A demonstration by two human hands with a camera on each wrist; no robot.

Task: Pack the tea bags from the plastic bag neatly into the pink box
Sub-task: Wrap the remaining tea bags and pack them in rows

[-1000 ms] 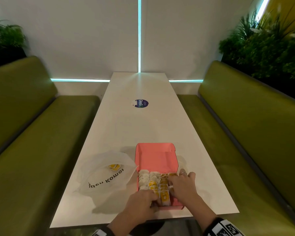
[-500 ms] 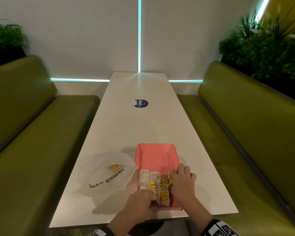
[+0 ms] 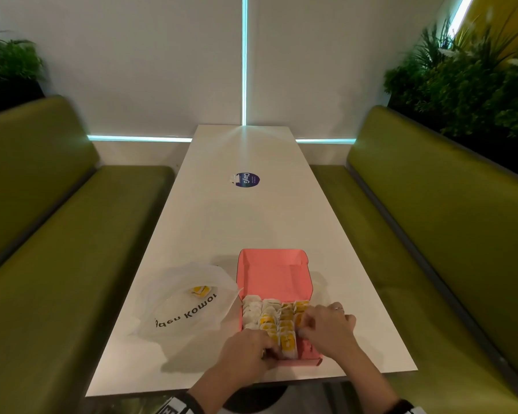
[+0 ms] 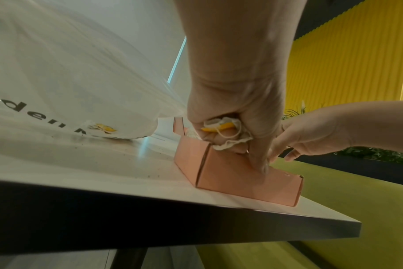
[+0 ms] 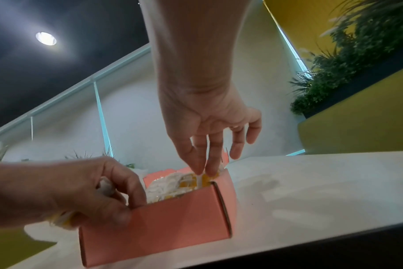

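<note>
The pink box (image 3: 277,274) lies open at the near end of the white table (image 3: 240,228), its near half filled with rows of tea bags (image 3: 268,319) with yellow tags. My left hand (image 3: 271,349) is at the box's near left corner, fingers curled round a small bunch of tea bags (image 4: 223,132), one fingertip against the front wall of the box (image 4: 246,180). My right hand (image 5: 204,172) points down into the right-hand row, thumb and forefinger pinching a tea bag there. The plastic bag (image 3: 186,303), left of the box, holds one tea bag (image 3: 200,290).
A round dark sticker (image 3: 247,179) lies mid-table. Green benches (image 3: 72,264) (image 3: 431,234) run along both sides, with plants (image 3: 461,79) behind them. The box sits close to the table's near edge (image 3: 251,380).
My right hand has drawn in from the box's right wall to the right-hand row of tea bags. My left hand has stayed at the near left corner.
</note>
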